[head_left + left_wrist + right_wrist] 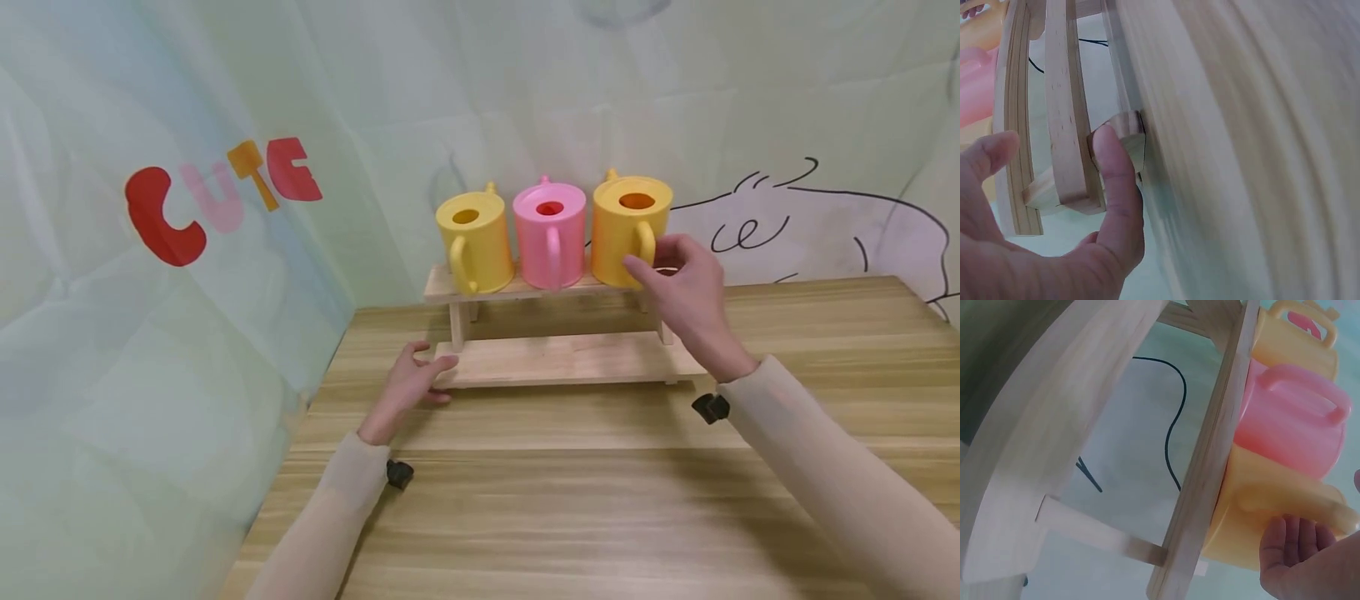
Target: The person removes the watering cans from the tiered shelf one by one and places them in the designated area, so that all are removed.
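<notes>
Three toy watering cans stand in a row on the upper board of a small two-tier wooden shelf (558, 358): a yellow one (491, 246) at left, a pink one (532, 246) in the middle, and an orange-yellow one (611, 242) at right. My right hand (693, 292) holds the orange-yellow can by its handle (1297, 503), thumb on one side and curled fingers on the other. Down at the lower board's left end is my left hand (408, 387), its fingers spread. In the left wrist view, one fingertip (1110, 150) is right at the lower board's end.
The shelf stands on a wood-grain table (540, 500) near the back. A pale printed cloth (420, 100) hangs behind and to the left, with coloured letters (165, 217) and a line drawing (810, 233). Dark clips (400, 474) sit at both cuffs.
</notes>
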Demonstrator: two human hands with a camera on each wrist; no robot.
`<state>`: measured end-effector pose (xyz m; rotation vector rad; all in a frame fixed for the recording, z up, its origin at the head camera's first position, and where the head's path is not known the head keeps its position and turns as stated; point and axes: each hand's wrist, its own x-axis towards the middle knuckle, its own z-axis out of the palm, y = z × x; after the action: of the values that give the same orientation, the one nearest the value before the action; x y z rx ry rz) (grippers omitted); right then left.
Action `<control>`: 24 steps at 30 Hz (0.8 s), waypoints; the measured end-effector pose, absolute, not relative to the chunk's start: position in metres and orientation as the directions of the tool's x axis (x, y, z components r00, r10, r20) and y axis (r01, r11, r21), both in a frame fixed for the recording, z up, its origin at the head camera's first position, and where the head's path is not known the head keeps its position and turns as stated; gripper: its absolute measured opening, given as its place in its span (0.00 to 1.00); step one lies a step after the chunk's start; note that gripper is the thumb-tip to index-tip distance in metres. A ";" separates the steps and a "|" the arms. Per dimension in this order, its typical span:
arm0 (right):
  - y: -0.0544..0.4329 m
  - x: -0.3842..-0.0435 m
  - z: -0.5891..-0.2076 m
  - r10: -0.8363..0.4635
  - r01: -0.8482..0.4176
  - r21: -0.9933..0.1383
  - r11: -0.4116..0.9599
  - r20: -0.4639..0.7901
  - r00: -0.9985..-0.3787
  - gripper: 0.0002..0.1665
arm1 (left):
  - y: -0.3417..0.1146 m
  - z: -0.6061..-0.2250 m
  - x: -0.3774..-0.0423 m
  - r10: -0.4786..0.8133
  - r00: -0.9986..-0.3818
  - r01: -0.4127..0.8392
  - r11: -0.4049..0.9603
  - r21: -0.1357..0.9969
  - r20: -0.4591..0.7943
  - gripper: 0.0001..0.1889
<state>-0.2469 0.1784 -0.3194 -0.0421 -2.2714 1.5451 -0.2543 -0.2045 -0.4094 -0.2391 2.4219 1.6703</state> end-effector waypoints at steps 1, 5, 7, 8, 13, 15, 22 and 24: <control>0.177 -0.248 -0.320 0.241 -0.188 -0.902 0.388 0.296 -0.924 0.31 | -0.204 -0.410 -0.255 -0.027 -0.968 -0.243 0.341 0.908 -0.249 0.45; 0.173 -0.253 -0.320 0.242 -0.194 -0.911 0.364 0.293 -0.925 0.30 | -0.203 -0.413 -0.257 -0.027 -0.964 -0.257 0.321 0.911 -0.263 0.44; 0.171 -0.255 -0.320 0.248 -0.199 -0.916 0.348 0.295 -0.923 0.28 | -0.202 -0.413 -0.258 -0.024 -0.963 -0.262 0.311 0.914 -0.268 0.43; 0.170 -0.256 -0.320 0.251 -0.202 -0.919 0.338 0.295 -0.922 0.28 | -0.201 -0.414 -0.258 -0.021 -0.963 -0.262 0.306 0.915 -0.269 0.43; 0.167 -0.259 -0.320 0.248 -0.213 -0.942 0.259 0.278 -0.928 0.26 | -0.199 -0.414 -0.259 -0.012 -0.964 -0.257 0.268 0.928 -0.264 0.45; 0.166 -0.262 -0.319 0.232 -0.216 -0.956 0.197 0.259 -0.938 0.25 | -0.198 -0.413 -0.259 -0.002 -0.964 -0.258 0.261 0.930 -0.267 0.46; 0.162 -0.269 -0.319 0.221 -0.233 -0.972 0.024 0.233 -0.947 0.21 | -0.195 -0.414 -0.260 0.046 -0.959 -0.261 0.230 0.937 -0.279 0.50; 0.160 -0.270 -0.319 0.244 -0.241 -0.970 0.003 0.235 -0.941 0.19 | -0.195 -0.416 -0.261 0.054 -0.960 -0.256 0.223 0.941 -0.274 0.50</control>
<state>-0.2704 0.1597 -0.3189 -0.0022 -1.9504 2.0038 -0.2606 -0.1948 -0.4156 -0.1902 2.2494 1.8059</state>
